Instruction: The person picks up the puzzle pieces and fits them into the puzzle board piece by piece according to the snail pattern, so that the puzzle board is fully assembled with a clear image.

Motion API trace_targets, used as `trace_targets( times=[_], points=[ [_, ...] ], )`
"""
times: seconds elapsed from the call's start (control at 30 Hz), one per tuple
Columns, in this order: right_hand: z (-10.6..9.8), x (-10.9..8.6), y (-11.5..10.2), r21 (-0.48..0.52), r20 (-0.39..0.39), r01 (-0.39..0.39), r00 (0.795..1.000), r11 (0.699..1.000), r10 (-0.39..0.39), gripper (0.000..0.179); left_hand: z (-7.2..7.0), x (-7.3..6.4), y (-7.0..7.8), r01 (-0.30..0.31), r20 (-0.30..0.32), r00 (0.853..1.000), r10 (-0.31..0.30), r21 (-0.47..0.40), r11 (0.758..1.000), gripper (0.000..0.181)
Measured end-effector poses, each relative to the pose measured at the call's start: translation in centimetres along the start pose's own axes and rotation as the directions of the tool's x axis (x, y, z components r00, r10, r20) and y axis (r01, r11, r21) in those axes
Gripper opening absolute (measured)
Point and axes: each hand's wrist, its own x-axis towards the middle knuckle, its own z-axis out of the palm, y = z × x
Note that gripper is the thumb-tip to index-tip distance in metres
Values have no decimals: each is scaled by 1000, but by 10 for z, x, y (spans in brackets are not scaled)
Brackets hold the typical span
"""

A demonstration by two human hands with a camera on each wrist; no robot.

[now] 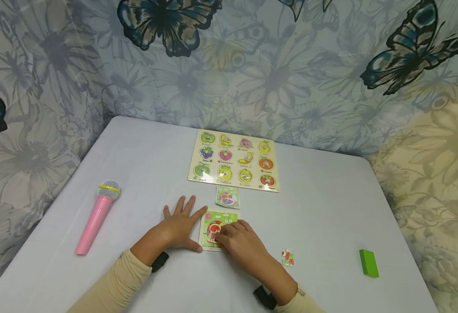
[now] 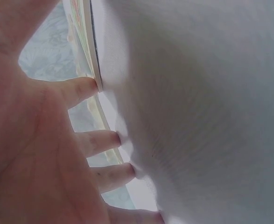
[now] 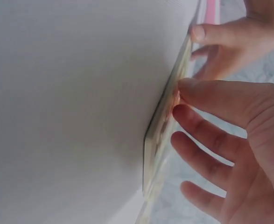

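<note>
A small square jigsaw board (image 1: 225, 216) with a colourful snail picture lies on the white table. My left hand (image 1: 179, 229) has its fingers spread on the cloth, with thumb and index finger touching the board's left edge; in the left wrist view the index fingertip (image 2: 91, 87) meets that edge. Over the board's lower part, my right hand (image 1: 242, 243) pinches a puzzle piece (image 3: 178, 97) between thumb and index finger, close against the picture. The piece is mostly hidden by the fingers. One loose puzzle piece (image 1: 288, 258) lies to the right of the right hand.
A picture card (image 1: 227, 198) with a similar snail lies just beyond the board. Behind it is a fruit board (image 1: 234, 158). A pink toy microphone (image 1: 97, 217) lies at left, a green block (image 1: 369, 263) at far right. Patterned wall (image 1: 229, 78) borders the table's back.
</note>
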Motion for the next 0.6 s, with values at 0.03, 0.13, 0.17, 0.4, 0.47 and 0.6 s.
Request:
trace_targets(
  times=[0.03, 0.13, 0.17, 0.4, 0.47, 0.6],
  points=[
    [-1, -2, 1, 13, 5, -14, 1000, 1000, 13, 19, 0, 0, 0, -1, -1, 1000, 1, -1, 1000, 109],
    [-7, -11, 8, 47, 13, -68, 998, 997, 67, 27, 0, 0, 0, -2, -4, 1000, 2, -8, 1000, 109],
    [-9, -15, 11, 54, 11, -91, 996, 994, 91, 28, 0, -1, 0, -3, -4, 1000, 3, -11, 1000, 109],
    [-23, -55, 33, 32, 68, -285, 957, 958, 283, 35, 0, -2, -2, -2, 2, 1000, 2, -32, 999, 110],
    [-26, -66, 38, 20, 108, -335, 937, 942, 331, 35, 0, -2, -4, -4, 3, 1000, 4, -31, 1000, 110],
    [-29, -85, 49, 15, 137, -396, 910, 918, 390, 33, 0, -3, -5, -5, 0, 1000, 5, -28, 1000, 110]
  ],
)
